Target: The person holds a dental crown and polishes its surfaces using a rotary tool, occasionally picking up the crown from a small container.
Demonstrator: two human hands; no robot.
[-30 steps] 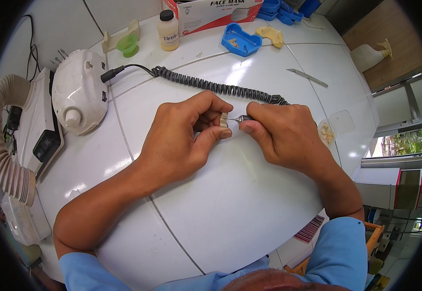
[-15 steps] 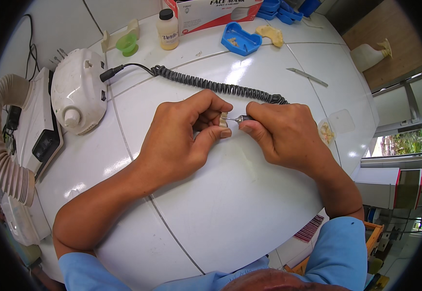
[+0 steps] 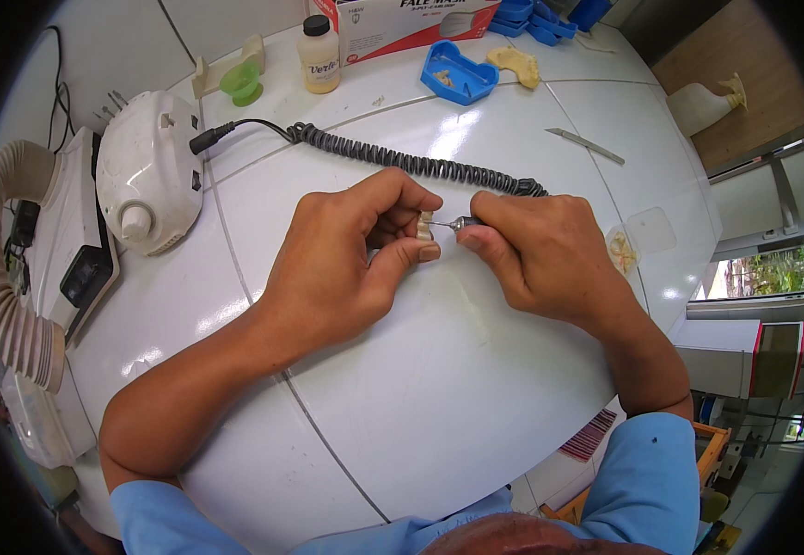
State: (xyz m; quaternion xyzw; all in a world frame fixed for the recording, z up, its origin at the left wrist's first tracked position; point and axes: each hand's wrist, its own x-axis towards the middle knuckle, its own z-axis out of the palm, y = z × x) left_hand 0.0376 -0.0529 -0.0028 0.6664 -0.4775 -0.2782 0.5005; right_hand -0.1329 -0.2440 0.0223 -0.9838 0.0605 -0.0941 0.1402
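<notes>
Between the thumb and fingers of my left hand (image 3: 342, 245) is a small cream-coloured row of teeth, a dental piece (image 3: 425, 226). My right hand (image 3: 545, 245) is closed around a rotary handpiece (image 3: 465, 223), held like a pen. Its thin bur (image 3: 441, 223) points left and reaches the piece; whether the tip touches cannot be made out. Most of the handpiece is hidden by my right fingers. A black coiled cord (image 3: 411, 166) runs from behind that hand to the white motor unit (image 3: 152, 176) at the left.
A beige ribbed hose (image 3: 13, 305) curves along the left edge. At the back stand a bottle (image 3: 319, 60), a green cup (image 3: 243, 85), a mask box (image 3: 402, 28) and a blue tray (image 3: 460, 79). A knife (image 3: 587, 145) and a clear container (image 3: 622, 252) lie to the right.
Almost nothing differs. Both hands keep their grip, and the bur stays at the dental piece with only a very slight shift.
</notes>
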